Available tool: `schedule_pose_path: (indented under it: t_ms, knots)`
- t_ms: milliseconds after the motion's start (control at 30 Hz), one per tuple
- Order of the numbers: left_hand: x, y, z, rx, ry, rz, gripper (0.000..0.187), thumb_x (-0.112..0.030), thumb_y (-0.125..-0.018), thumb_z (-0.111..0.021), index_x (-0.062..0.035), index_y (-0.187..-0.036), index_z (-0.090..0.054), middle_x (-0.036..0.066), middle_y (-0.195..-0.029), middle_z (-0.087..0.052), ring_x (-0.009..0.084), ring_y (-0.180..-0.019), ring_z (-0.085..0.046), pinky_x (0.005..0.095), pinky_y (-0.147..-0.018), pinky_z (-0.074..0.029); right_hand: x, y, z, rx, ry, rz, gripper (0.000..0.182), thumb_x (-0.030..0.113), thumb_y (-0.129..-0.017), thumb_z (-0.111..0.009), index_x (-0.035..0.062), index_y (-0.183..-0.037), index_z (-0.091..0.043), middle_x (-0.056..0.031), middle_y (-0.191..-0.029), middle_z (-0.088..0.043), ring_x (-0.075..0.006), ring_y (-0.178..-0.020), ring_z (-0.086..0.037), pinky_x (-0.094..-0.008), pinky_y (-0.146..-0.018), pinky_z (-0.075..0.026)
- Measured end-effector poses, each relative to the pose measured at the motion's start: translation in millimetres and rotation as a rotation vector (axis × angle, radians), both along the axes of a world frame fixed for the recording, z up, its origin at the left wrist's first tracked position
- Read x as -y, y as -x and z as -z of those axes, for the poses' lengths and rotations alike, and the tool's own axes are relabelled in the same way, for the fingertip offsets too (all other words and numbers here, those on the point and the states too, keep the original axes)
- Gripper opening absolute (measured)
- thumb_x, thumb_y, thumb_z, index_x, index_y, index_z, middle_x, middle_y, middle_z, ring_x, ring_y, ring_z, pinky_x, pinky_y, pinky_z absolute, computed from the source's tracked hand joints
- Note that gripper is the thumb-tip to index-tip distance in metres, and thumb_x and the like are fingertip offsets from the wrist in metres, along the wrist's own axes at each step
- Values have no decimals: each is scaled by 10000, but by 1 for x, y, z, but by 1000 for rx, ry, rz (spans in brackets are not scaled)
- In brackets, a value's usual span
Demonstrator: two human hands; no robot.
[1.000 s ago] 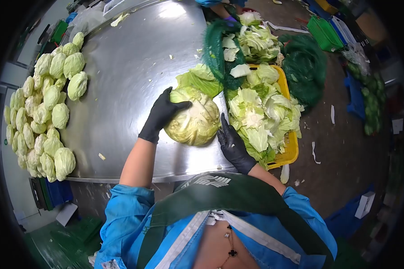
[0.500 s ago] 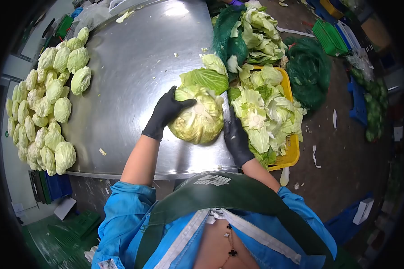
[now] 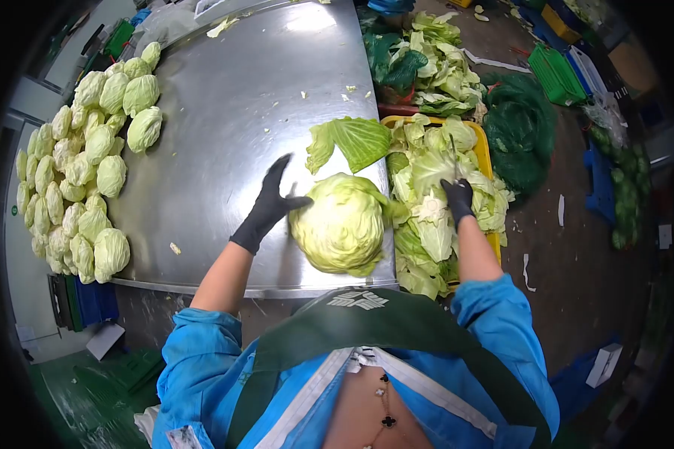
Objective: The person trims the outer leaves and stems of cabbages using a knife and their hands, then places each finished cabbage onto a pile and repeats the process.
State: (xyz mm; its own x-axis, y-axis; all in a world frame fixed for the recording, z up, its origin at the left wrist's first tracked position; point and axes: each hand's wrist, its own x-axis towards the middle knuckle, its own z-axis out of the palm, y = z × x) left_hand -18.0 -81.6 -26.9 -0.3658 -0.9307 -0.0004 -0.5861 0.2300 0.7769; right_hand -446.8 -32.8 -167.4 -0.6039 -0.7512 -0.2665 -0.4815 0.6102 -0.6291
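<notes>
A large pale-green cabbage (image 3: 340, 224) rests near the right front edge of the steel table (image 3: 210, 150). Black-gloved, my left hand (image 3: 266, 209) is open at its left side, fingers spread and the thumb tip by the leaves. My right hand (image 3: 459, 197), also gloved in black, is over the leaf-filled yellow crate (image 3: 494, 243), closed round what looks like a thin knife (image 3: 453, 153) pointing away from me. Loose outer leaves (image 3: 359, 142) lie on the table just beyond the cabbage.
Trimmed cabbages (image 3: 97, 142) are piled along the table's left side. Right of the table are leaf heaps (image 3: 445, 75), green netting (image 3: 520, 135), a green crate (image 3: 556, 75) and a blue crate (image 3: 599, 179). A blue-clad part of another person (image 3: 391, 6) shows at the top.
The cabbage has turned and sits slightly lower, apart from the far leaves. My left hand has come off its top. My right hand has moved right, from the cabbage to over the yellow crate.
</notes>
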Motion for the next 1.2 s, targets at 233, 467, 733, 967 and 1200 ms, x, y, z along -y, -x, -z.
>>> schedule_pose_path:
  t_ms: [233,467,733,967,1200]
  knots:
    - [-66,39,7,-43,-194,-133,1132,-399,-542,-855,52,-1369,-228,246,-1290,-370,323,-1216,-389,388,-1006,-358,-103,-116,-108,333,409,-334,354,185,-936,-456,76,-1273,-462,-221,-894,-573,-375,-799,-566,-410,-713,-462]
    - [-75,51,-5,63,-165,-108,1080,-476,-582,-798,26,-1367,-251,228,-1316,-376,354,-1211,-392,418,-1000,-358,-137,-182,-144,-44,174,-561,556,262,-920,-473,69,-1398,-266,-244,-925,-529,-387,-695,-570,-451,-617,-466]
    - [-81,30,31,-7,-8,-118,1064,-436,-574,-817,24,-1355,-260,227,-1311,-374,348,-1194,-405,420,-989,-361,-66,-146,-52,-142,395,-463,377,257,-898,-506,8,-1181,-512,-221,-947,-581,-354,-720,-603,-416,-621,-487]
    - [-133,38,32,71,149,-185,1158,-473,-569,-810,-3,-1393,-146,244,-1398,-218,426,-1292,-194,489,-1050,-244,-48,-37,-29,38,-37,-121,317,239,-854,-580,45,-1104,-556,-119,-785,-624,-239,-706,-592,-340,-643,-473]
    - [-51,49,-6,66,21,13,1000,-361,-561,-823,-10,-1342,-305,187,-1349,-352,335,-1252,-320,418,-1035,-321,-99,-155,-158,-85,38,-668,525,251,-932,-447,138,-1412,-264,-233,-935,-573,-389,-807,-577,-424,-713,-461]
